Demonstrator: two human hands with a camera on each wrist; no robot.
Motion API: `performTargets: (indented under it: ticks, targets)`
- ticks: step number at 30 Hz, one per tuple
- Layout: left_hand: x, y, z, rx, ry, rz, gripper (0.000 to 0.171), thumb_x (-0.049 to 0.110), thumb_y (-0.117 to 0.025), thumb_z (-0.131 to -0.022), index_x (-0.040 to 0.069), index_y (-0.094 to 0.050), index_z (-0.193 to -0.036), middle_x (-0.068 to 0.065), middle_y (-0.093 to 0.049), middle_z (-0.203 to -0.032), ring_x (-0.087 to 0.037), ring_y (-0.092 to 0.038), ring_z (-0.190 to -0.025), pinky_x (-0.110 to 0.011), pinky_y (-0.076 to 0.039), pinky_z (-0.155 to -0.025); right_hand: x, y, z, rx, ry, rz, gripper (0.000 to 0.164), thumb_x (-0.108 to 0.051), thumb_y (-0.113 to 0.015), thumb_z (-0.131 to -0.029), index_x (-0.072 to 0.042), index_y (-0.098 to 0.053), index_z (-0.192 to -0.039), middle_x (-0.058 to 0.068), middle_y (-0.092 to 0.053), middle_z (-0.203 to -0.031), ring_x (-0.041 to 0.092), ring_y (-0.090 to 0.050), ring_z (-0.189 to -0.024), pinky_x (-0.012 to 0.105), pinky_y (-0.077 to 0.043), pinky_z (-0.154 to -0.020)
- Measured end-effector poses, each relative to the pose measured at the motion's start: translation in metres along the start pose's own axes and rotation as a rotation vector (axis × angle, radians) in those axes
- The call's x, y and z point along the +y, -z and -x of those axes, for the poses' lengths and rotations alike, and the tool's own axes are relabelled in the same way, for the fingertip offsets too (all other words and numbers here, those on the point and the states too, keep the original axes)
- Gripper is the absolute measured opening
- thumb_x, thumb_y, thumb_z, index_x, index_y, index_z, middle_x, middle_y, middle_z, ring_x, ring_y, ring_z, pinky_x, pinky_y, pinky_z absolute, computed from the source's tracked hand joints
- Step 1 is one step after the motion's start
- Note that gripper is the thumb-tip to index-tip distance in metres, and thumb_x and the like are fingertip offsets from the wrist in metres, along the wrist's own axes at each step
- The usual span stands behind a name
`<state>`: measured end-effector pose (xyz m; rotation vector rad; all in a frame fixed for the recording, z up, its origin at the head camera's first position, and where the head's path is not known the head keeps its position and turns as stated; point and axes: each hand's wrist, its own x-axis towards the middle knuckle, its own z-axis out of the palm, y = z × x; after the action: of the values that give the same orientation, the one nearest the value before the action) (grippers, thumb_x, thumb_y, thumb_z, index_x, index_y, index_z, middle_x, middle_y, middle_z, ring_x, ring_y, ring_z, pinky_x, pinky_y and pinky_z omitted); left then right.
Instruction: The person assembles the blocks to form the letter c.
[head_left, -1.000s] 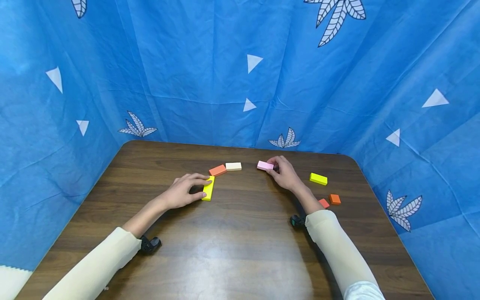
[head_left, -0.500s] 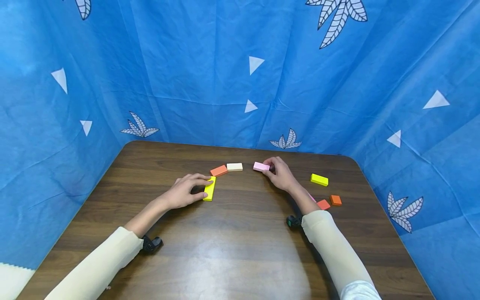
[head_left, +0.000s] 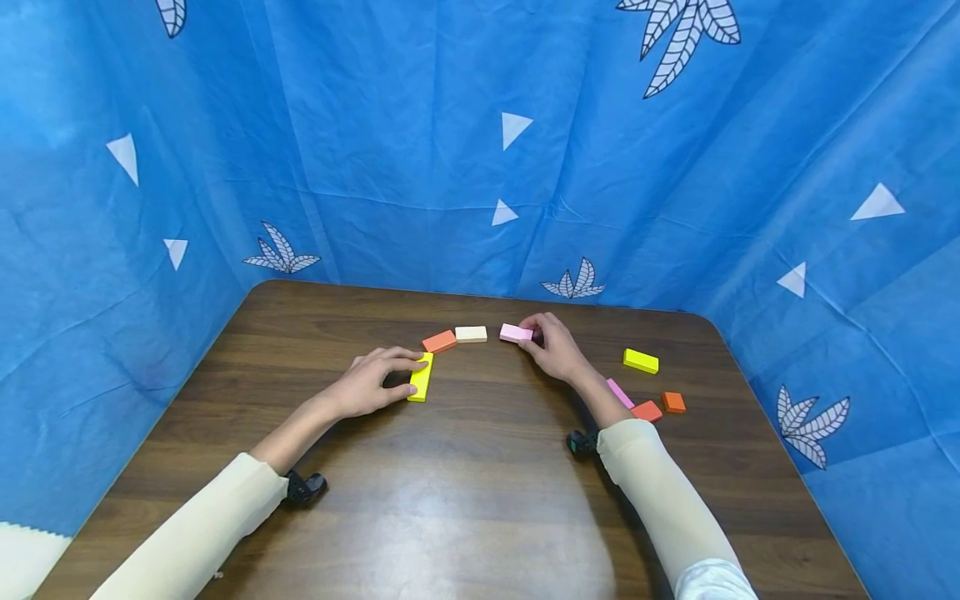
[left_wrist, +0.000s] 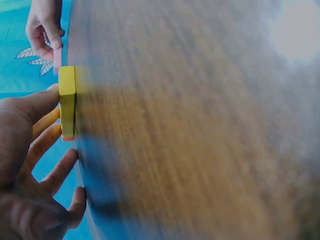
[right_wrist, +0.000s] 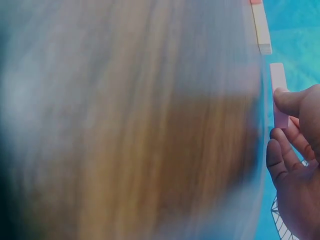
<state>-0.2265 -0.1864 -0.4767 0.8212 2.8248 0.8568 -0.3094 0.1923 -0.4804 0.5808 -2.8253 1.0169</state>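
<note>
Currently, a yellow block (head_left: 423,377) is pinched by the left hand (head_left: 363,386) at eleven o'clock on the desk (head_left: 390,542); at one o'clock, a pink block (head_left: 512,332) is clamped in the right hand (head_left: 557,350), just apart from a cream block (head_left: 471,334) at twelve.

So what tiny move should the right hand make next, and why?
Perhaps bring the pink block pinched by the right hand left toward the cream block. A gap separates them, while the cream block, an orange block and the yellow block at the left hand form a bent row.
</note>
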Motion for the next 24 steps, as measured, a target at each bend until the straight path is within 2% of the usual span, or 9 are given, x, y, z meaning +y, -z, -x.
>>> performTargets:
  ticks: [24]
  targets:
    - [0.004, 0.001, 0.0, -0.008, 0.008, 0.001, 0.048, 0.031, -0.074, -0.103, 0.018, -0.067, -0.149, -0.005, -0.057, -0.162, -0.04, -0.05, -0.15, -0.071, -0.034, -0.11, -0.008, -0.011, -0.005, -0.021, -0.008, -0.009, 0.028, -0.012, -0.072, -0.103, 0.0, -0.066, -0.128, 0.018, -0.065, -0.124, 0.031, -0.063, -0.113, 0.046, -0.052, -0.105]
